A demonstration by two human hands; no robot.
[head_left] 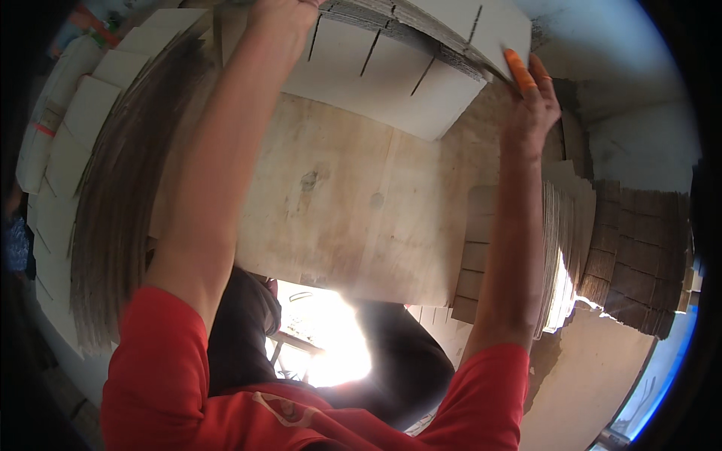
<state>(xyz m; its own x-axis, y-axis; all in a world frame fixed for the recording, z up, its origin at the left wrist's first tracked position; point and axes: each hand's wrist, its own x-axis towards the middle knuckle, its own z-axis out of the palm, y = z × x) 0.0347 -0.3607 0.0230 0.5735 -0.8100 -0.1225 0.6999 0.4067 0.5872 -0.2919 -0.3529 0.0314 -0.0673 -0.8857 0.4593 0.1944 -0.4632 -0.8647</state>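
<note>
At the top of the head view, a stack of pale slotted cardboard sheets with dark slits lies on a plywood board. Over it, a raised bundle of cardboard sheets tilts upward. My right hand grips the bundle's right corner, fingers on its face; orange coverings wrap some fingertips. My left hand is at the stack's left end, cut off by the upper edge, so its fingers are mostly hidden.
The bare plywood surface spans the middle, before my legs. Leaning rows of slotted cardboard curve along the left. Upright cardboard stacks and brown bundles stand at the right. Bright light glares below the board's near edge.
</note>
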